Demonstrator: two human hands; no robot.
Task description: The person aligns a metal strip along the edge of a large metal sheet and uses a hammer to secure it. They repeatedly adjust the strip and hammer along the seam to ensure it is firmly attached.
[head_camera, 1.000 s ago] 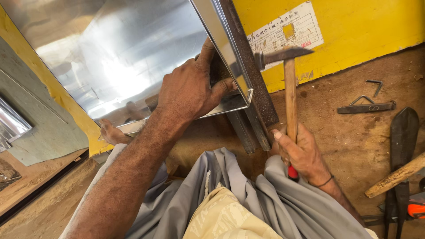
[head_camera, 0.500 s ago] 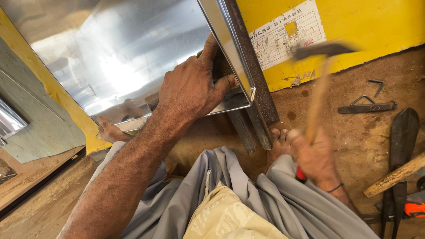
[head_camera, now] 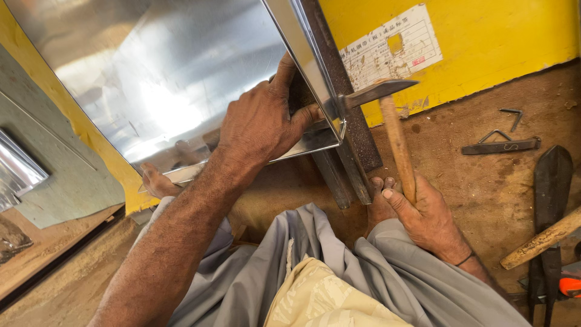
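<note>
A shiny sheet-metal box [head_camera: 163, 79] with a folded edge rests against a dark steel bar [head_camera: 345, 115] on the floor. My left hand [head_camera: 263, 121] grips the box at its lower right corner, thumb hooked over the folded rim. My right hand [head_camera: 423, 215] is closed round the wooden handle of a hammer [head_camera: 393, 130]. The hammer's steel head [head_camera: 372, 92] touches the folded edge of the box beside the bar. My bare toes [head_camera: 380, 184] show just left of the right hand.
A yellow panel [head_camera: 484, 42] with a paper label stands behind the bar. On the brown floor lie a small metal tool [head_camera: 499, 145], a dark flat blade [head_camera: 549, 181] and a wooden handle [head_camera: 541, 239]. More sheet metal [head_camera: 18, 172] lies at left.
The hammer was raised and swung away to the right half a second ago; now its head is down against the box's folded edge again. My left hand has kept its grip.
</note>
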